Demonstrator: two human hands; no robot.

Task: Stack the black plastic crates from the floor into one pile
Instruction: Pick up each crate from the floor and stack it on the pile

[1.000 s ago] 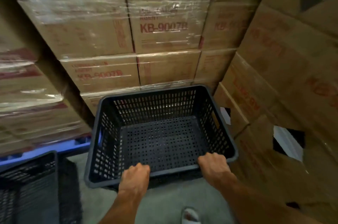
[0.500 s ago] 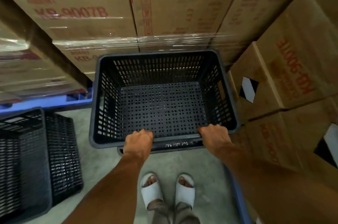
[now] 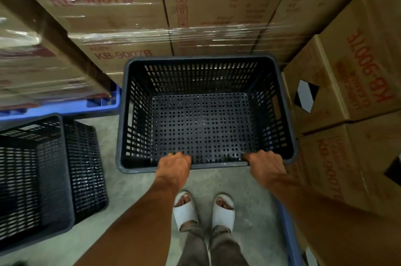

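Concrete floor (image 3: 138,189) runs between walls of shrink-wrapped cartons (image 3: 104,1). At nine o'clock a second crate (image 3: 39,179) waits, ribbed and slotted. At centre the black crate (image 3: 206,122), rigid perforated plastic, has dropped lower than half a second ago and now hides the crate seen beneath it, so it seems nested. Left hand (image 3: 173,168) and right hand (image 3: 264,166) stay clenched over its near rim.
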